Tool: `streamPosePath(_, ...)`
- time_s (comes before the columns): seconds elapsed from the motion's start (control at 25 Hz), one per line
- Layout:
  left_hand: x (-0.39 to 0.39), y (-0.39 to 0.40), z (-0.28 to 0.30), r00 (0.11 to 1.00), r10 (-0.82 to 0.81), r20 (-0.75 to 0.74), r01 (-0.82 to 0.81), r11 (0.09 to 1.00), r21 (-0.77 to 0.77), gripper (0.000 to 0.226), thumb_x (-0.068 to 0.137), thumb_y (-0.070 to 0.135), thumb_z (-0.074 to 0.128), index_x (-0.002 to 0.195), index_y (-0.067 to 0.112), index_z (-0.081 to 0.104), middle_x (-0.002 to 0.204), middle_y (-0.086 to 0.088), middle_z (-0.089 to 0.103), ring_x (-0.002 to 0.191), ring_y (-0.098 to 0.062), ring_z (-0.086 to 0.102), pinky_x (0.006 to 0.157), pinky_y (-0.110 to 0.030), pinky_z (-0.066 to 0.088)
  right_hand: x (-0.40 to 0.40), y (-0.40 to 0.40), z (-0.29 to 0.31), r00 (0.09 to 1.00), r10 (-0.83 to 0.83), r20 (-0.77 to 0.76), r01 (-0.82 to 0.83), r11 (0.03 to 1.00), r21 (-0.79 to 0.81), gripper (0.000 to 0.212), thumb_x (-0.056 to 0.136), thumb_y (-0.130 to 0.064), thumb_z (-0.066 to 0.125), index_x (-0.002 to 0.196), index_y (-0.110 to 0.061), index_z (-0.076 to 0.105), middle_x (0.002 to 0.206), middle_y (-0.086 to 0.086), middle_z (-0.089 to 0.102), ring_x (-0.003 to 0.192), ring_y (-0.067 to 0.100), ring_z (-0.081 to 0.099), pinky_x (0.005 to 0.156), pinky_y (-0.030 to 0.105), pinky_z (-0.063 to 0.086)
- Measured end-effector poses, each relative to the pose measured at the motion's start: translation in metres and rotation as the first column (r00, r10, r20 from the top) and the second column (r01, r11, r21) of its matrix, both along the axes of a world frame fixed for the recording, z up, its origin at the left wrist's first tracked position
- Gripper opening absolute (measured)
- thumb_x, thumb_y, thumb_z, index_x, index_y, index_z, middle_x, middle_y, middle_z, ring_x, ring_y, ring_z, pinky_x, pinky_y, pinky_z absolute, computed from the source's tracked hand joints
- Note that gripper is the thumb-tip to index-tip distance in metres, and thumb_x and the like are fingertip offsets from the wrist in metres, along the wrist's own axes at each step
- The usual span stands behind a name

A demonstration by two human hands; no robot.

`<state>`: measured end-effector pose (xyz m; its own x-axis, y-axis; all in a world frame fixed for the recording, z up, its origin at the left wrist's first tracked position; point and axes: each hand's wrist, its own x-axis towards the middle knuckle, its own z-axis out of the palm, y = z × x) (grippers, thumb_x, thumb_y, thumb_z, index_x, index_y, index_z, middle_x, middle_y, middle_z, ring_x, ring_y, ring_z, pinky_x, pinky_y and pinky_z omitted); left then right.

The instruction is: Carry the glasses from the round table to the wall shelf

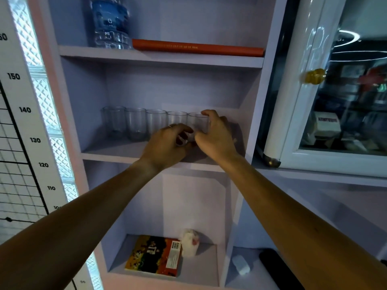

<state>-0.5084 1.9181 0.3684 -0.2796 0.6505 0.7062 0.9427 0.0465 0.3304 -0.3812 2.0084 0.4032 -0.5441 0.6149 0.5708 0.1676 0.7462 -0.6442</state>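
Five glasses (156,123) — both hands (215,135) on shelf (117,150)

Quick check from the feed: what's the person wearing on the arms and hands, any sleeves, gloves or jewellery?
Both forearms are bare, with no sleeves in view and no gloves. The left hand has what looks like a thin ring on one finger. The right hand shows no ring, watch or bracelet.

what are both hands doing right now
Left hand: fingers curled at the base of a glass on the shelf; a firm grip cannot be told.
Right hand: wrapped around the rightmost glass, holding it.
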Motion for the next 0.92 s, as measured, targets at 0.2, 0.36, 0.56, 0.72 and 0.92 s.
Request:
streamPosePath(0.2, -0.040, -0.036, 0.008, 0.905, 0.372, -0.204, -0.351, 0.927, 0.133, 0.055, 0.077, 0.054, 0.053, 0.124, 0.025, 0.058, 0.128, -0.008, 0.058, 0.121, -0.035, 0.051, 0.100, -0.047, 0.041, -0.018, -0.005, -0.010, 0.972, -0.136, 0.194, 0.033, 0.890, 0.455, 0.065, 0.092, -0.044, 0.055, 0.151, -0.036, 0.030, 0.165, 0.009, 0.009, 0.152, 0.035, 0.002, 0.121, 0.058, 0.009)
streamPosePath(0.36, -0.053, -0.053, 0.005, 0.837, 0.540, -0.088, -0.545, 0.837, -0.049, 0.082, 0.069, 0.076, 0.036, 0.144, 0.043, 0.035, 0.158, -0.012, 0.023, 0.142, -0.051, 0.016, 0.108, -0.069, 0.021, -0.038, -0.006, -0.019, 0.949, -0.160, 0.270, 0.024, 0.894, 0.447, 0.071, 0.093, -0.051, 0.050, 0.154, -0.039, 0.016, 0.166, 0.011, -0.009, 0.151, 0.036, -0.016, 0.119, 0.063, -0.001)
streamPosePath(0.56, -0.050, -0.046, 0.005, 0.831, 0.552, -0.073, -0.556, 0.829, -0.058, 0.086, 0.067, 0.084, 0.038, 0.144, 0.047, 0.031, 0.159, -0.014, 0.020, 0.144, -0.051, 0.011, 0.110, -0.072, 0.019, -0.046, -0.007, -0.022, 0.945, -0.201, 0.257, 0.075, 0.900, 0.430, 0.073, 0.091, -0.049, 0.053, 0.154, -0.037, 0.018, 0.166, 0.012, -0.010, 0.150, 0.038, -0.016, 0.119, 0.063, 0.001)
streamPosePath(0.72, -0.055, -0.051, 0.005, 0.841, 0.528, -0.117, -0.539, 0.836, -0.101, 0.085, 0.070, 0.076, 0.046, 0.147, 0.046, 0.026, 0.160, -0.015, 0.015, 0.143, -0.052, 0.012, 0.111, -0.070, 0.020, -0.043, -0.014, -0.016, 0.936, -0.191, 0.297, 0.065, 0.920, 0.386, 0.075, 0.089, -0.044, 0.060, 0.153, -0.036, 0.021, 0.166, 0.012, -0.003, 0.151, 0.038, -0.014, 0.120, 0.061, 0.008)
streamPosePath(0.92, -0.055, -0.088, 0.010, 0.941, 0.336, -0.044, -0.339, 0.939, -0.064, 0.078, 0.077, 0.048, 0.069, 0.145, 0.041, 0.032, 0.158, -0.011, 0.022, 0.144, -0.042, 0.020, 0.113, -0.063, 0.025, -0.028, -0.055, -0.013, 0.924, -0.307, 0.229, 0.174, 0.868, 0.464, 0.075, 0.091, -0.046, 0.057, 0.154, -0.036, 0.019, 0.166, 0.010, -0.003, 0.152, 0.036, -0.011, 0.120, 0.060, 0.004)
